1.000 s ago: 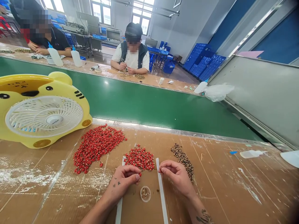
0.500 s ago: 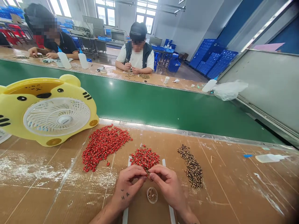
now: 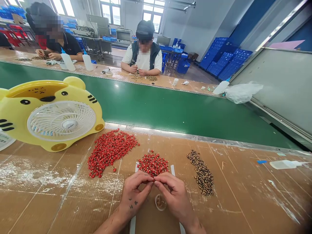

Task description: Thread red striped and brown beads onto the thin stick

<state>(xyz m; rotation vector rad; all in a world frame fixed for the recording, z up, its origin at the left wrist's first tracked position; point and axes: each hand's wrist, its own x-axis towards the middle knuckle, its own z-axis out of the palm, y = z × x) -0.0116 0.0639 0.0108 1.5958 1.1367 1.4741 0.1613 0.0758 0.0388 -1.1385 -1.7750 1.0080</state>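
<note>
My left hand (image 3: 138, 191) and my right hand (image 3: 172, 195) meet at the fingertips, each closed in a pinch. Whatever lies between the fingers is too small and covered to make out. Just beyond them is a heap of small red parts with metal ends (image 3: 153, 163), on a board edged with white strips. A small clear round dish (image 3: 160, 202) sits below the fingertips, partly covered by my right hand, with thin bits inside. To the left spreads a larger pile of red parts (image 3: 109, 149); on the right lies a pile of small black-and-gold parts (image 3: 201, 174).
A yellow animal-faced fan (image 3: 65, 125) stands at the left. Beyond the cardboard-covered table runs a green belt (image 3: 146, 104). A squeeze bottle (image 3: 284, 164) and a blue cap (image 3: 261, 162) lie at the right. Two people work across the belt, near bottles and a plastic bag (image 3: 243, 92).
My fingertips have drawn closer together, and the reddish bit seen between them before is now hidden. The whole view has shifted slightly; the piles look the same.
</note>
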